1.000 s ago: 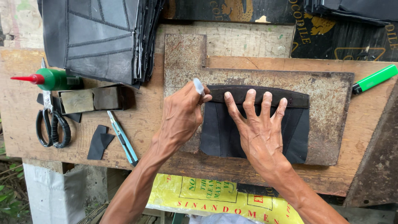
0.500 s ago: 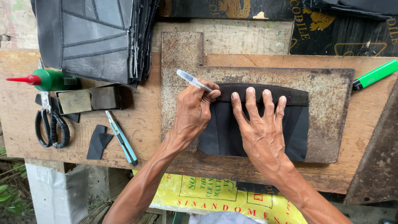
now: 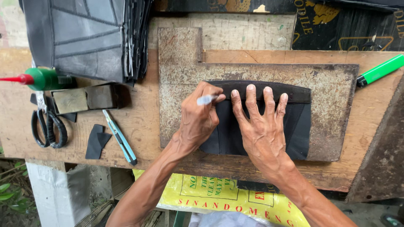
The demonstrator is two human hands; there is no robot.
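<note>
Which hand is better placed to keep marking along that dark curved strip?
Probably the left hand: it grips the pale marker, tip beside the curved strip. The right hand lies flat with fingers spread, pressing the black piece onto the rusty plate.

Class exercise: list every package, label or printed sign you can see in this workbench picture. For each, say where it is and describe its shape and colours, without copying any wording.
Yellow sack: below the bench's front edge, under the arms; crinkled plastic, yellow with red and green print.
Dark printed sheet: top right, behind the bench; black with yellow lettering and figures.
Green glue bottle: left side, lying down; red nozzle, greyish label band.
</note>
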